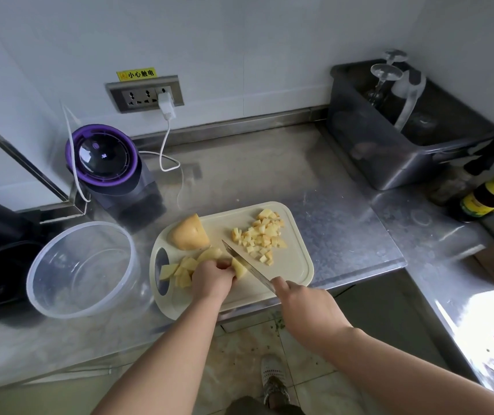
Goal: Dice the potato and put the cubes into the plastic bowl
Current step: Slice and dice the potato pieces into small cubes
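Clear plastic bowl (82,269) stands just left of the cutting board (295,265) on the worktop (329,190); on the board lie a potato half (190,233), strips (239,268) gripped by the curled left hand (212,280), and diced cubes (262,236), while the right hand (302,304) grips the knife (249,265)

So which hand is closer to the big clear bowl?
Left. The left hand holds potato pieces right of the bowl; the right hand grips the knife farther right.
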A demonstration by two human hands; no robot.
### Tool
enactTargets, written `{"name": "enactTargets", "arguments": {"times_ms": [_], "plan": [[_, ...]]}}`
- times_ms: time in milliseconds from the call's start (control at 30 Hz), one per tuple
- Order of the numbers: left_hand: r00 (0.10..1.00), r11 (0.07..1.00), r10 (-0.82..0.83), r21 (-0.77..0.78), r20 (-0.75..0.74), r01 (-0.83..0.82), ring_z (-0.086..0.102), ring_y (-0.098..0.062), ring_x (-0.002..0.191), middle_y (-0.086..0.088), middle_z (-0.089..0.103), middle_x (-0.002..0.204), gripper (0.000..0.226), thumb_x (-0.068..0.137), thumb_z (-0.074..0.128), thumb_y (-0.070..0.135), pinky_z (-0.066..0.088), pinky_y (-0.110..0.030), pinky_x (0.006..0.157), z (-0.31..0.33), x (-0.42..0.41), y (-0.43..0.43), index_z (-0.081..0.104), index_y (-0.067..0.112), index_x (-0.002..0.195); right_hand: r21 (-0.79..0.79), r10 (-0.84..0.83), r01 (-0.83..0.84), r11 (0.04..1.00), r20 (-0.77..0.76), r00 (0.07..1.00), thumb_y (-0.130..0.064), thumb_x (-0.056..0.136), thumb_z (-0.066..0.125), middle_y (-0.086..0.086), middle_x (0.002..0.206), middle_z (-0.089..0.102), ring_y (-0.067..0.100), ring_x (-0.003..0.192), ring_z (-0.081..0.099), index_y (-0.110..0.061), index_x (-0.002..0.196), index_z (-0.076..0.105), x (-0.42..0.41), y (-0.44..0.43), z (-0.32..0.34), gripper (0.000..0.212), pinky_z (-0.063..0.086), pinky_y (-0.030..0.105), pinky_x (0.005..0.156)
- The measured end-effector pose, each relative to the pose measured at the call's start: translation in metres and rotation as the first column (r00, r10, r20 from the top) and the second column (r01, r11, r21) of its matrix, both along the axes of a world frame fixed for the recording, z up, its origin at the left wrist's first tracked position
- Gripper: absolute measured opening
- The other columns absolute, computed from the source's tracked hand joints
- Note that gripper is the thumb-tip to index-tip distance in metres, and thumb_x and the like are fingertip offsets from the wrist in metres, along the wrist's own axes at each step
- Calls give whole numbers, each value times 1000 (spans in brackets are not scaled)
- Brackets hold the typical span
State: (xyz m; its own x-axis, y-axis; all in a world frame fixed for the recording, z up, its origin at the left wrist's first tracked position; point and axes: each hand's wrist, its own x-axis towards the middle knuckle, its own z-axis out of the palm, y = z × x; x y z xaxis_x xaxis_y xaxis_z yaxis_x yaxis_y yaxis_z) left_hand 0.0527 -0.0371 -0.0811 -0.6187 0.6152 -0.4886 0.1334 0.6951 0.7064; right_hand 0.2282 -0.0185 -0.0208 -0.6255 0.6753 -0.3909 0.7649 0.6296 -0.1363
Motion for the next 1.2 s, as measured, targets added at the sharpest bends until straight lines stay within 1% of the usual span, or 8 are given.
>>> {"name": "enactTargets", "arguments": {"times_ms": [100,267,433,633,767,867,1100,1200], "plan": [[1000,1000,-1,-21,-15,1,63,-24,83,4,63,70,25,85,66,16,51,-32,76,2,1,0,60,25,62,-2,-4,4,1000,-12,1000,5,85,41,0,77,43,18,50,35,-14,117,38,-1,-1,-1,38,24,30,43],[999,1000,-22,-6,-29,22,63,-23,86,1,65,81,8,87,65,20,49,-30,75,2,1,-1,71,15,88,-12,-18,18,1000,-4,1000,7,84,42,-2,72,39,17,51,36,-13,115,38,-1,-2,-1,37,25,29,44],[999,998,-17,64,47,14,69,-23,85,0,73,85,15,89,62,18,56,-43,84,2,-3,-8,68,25,78,-17,-44,44,999,11,999,8,82,40,1,81,45,16,51,35,-14,116,37,1,1,3,40,23,29,43],[899,930,-76,294,-432,220,58,-12,92,9,63,100,29,91,47,2,43,-25,78,59,-29,14,67,21,99,-32,2,-2,999,15,1000,10,82,41,-1,74,37,16,52,35,-12,118,38,-5,5,-4,43,24,28,45],[566,653,-751,-265,-340,709,59,-15,104,11,68,108,33,91,39,19,44,-32,92,75,-26,55,69,31,84,-36,5,-4,999,18,1000,9,81,40,-3,72,33,16,52,34,-12,119,38,-6,8,-8,43,23,28,45],[329,409,-913,-534,-242,740,56,-21,110,4,68,111,34,91,36,25,37,-37,94,65,-15,69,68,23,102,-34,22,-21,999,25,999,10,81,40,-3,71,32,16,52,33,-11,121,39,-6,11,-7,45,26,29,47],[248,337,-941,-601,-230,725,51,-27,114,-8,59,122,28,96,32,27,30,-40,96,58,-2,71,58,21,102,-45,57,-56,997,29,998,11,82,40,-2,71,36,16,53,35,-11,123,39,-1,18,0,46,24,28,45],[328,390,-920,-573,-214,721,52,-25,108,-6,62,117,32,95,29,29,33,-40,97,63,-3,70,59,19,100,-33,50,-49,998,27,998,10,82,40,-2,71,38,16,52,36,-12,122,39,2,18,7,46,26,28,44]]}}
